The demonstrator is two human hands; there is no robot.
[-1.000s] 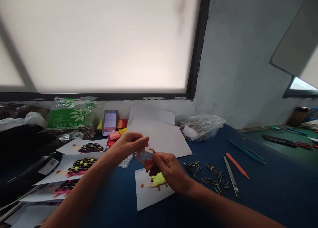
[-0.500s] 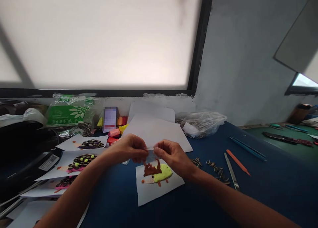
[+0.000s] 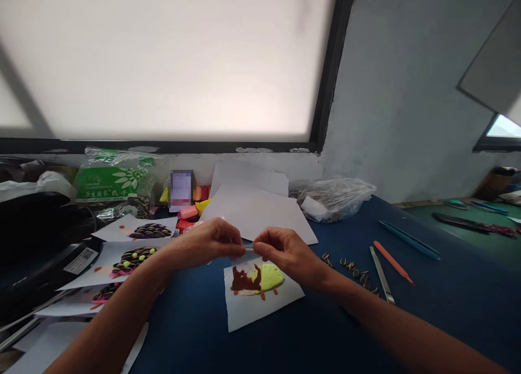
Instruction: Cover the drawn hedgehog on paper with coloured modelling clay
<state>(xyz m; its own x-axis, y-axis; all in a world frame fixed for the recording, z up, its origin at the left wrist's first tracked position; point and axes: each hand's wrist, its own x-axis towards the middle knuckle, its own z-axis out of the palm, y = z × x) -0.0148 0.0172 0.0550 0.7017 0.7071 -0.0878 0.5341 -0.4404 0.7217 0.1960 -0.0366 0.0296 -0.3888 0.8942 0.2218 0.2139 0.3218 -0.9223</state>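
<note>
My left hand (image 3: 217,241) and my right hand (image 3: 285,252) pinch the top edge of a small clear plastic bag (image 3: 246,278) between thumbs and fingers. Dark brown clay clings inside it in an uneven patch. Beneath the bag lies a white paper card (image 3: 252,315) with a yellow-green clay animal (image 3: 272,278) on it, its small brown feet showing. From this angle the brown patch hides most of the animal's head. Sunflower seeds (image 3: 360,276) are scattered on the blue table to the right of my right hand.
Finished seed-and-clay pictures (image 3: 134,260) overlap at left. Behind are a green seed bag (image 3: 108,184), a phone (image 3: 181,192), coloured clay packs (image 3: 188,212), white sheets (image 3: 260,208) and a clear bag (image 3: 336,200). Tweezers (image 3: 381,275), an orange tool (image 3: 394,262) and a blue pen-like tool (image 3: 409,240) lie right.
The brown patch in the bag has swung slightly left and now covers the clay animal's eye and nose. Both hands keep their pinch. The view has shifted a little.
</note>
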